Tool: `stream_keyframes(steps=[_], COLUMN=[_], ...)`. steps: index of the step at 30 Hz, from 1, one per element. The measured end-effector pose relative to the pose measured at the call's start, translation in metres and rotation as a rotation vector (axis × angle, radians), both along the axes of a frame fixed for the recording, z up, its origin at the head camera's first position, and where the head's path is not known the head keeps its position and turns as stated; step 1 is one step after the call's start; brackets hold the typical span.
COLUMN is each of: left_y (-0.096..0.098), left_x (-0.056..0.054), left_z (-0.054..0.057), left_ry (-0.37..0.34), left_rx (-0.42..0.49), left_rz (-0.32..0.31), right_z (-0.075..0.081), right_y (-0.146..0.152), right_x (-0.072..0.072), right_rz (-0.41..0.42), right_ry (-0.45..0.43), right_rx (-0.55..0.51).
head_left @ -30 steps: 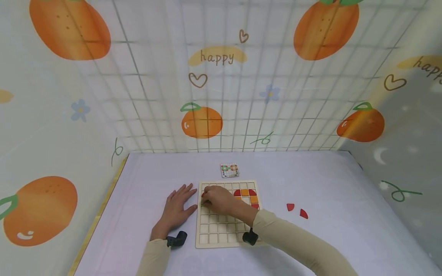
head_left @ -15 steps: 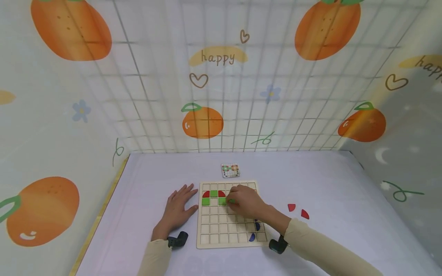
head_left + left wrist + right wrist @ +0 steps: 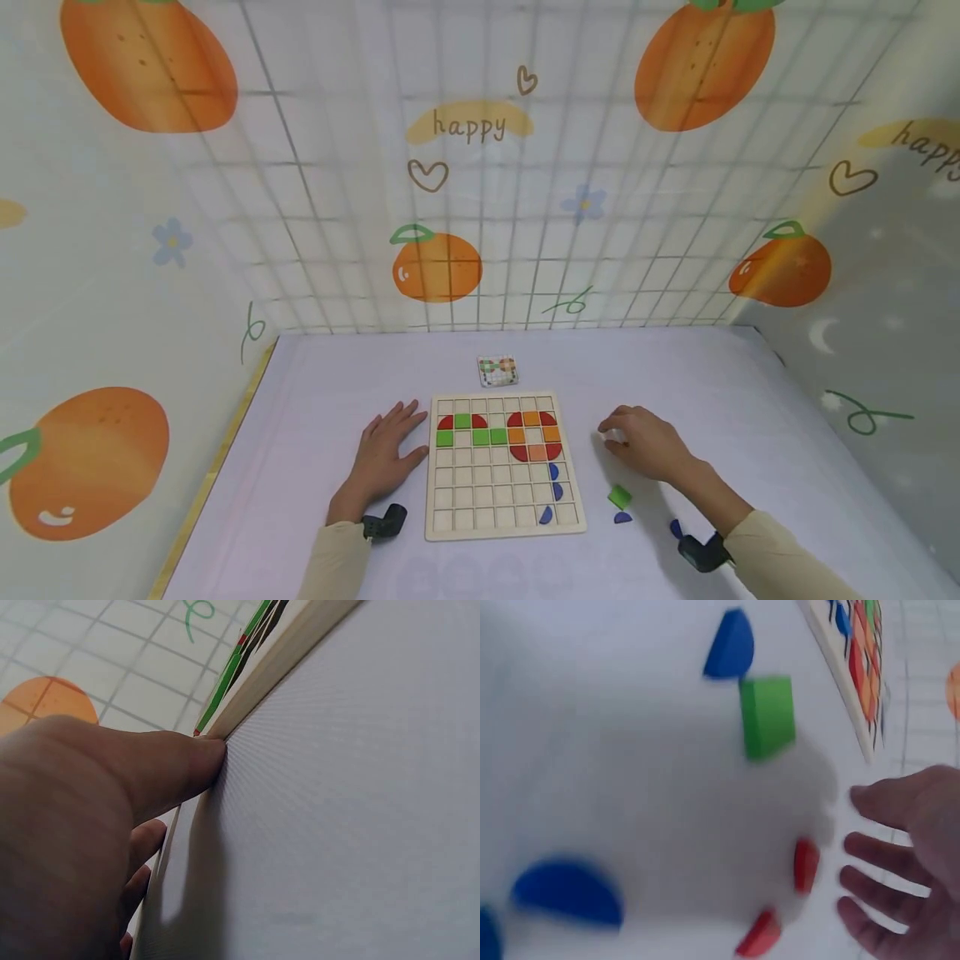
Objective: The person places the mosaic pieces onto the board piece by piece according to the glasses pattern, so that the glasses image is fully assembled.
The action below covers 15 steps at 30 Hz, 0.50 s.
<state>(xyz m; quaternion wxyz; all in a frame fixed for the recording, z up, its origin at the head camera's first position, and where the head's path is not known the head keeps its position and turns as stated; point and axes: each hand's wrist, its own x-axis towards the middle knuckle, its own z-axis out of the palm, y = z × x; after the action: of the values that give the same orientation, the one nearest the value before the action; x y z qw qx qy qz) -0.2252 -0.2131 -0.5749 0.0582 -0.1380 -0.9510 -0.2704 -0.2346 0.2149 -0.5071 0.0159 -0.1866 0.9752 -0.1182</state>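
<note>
My left hand rests flat on the table with fingers spread. Its thumb touches the side of the wooden grid board. The board carries red rounded pieces, green squares and orange squares, plus several blue half-round pieces. To the right of the board my right hand hovers above the table, fingers loosely bent and holding nothing. In the right wrist view two red quarter-round pieces lie near its fingertips; the hand hides them in the head view.
A green block and a blue half-round piece lie right of the board. Another blue piece is beside the right wrist camera. Behind the board lies a small pattern card. A printed curtain surrounds the table.
My right hand has moved from the board's upper left, across its middle, to the table on the right. A green square it was touching now sits in the board. The left hand stays put.
</note>
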Motion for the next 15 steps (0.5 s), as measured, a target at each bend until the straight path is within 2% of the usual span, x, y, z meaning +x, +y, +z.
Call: stream_keyframes(steps=[3,7,15], left_y=[0.0,0.0,0.0], left_x=[0.0,0.0,0.0], left_z=[0.0,0.0,-0.002], left_ry=[0.003,0.009,0.004], left_rx=[-0.003,-0.008,-0.008], left_rz=[-0.001,0.0,0.001], right_z=[0.004,0.002,-0.012], right_y=[0.018,0.029,0.031], right_x=[0.009,0.016,0.012], right_rz=[-0.018,-0.06,-0.082], right_ry=[-0.044,-0.099,-0.059], right_rx=[-0.001,-0.061,-0.147])
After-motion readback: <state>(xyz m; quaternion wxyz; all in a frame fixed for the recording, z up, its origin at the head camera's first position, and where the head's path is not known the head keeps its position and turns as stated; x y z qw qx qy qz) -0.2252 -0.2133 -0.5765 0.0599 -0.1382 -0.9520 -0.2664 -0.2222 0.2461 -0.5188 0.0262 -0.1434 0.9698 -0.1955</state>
